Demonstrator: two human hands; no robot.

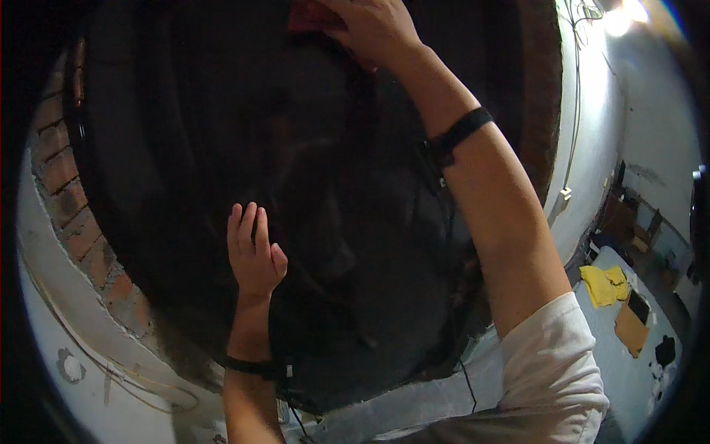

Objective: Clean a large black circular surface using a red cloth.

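One bare left hand (255, 263), one bare right hand (377, 29); two black wrist straps (467, 129) below their fingers; one dark-red cloth (305, 18) at the right fingers; one large, glossy black panel (214, 140) behind.

R hand (377, 31), red item (305, 18) (poss. cloth) both partly cut off at top edge.

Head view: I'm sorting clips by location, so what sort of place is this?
Probably an unfinished or roughly kept indoor room, perhaps under renovation. Bare bricks show through broken plaster beside the large dark glossy surface, and a bright light shines by a white wall.
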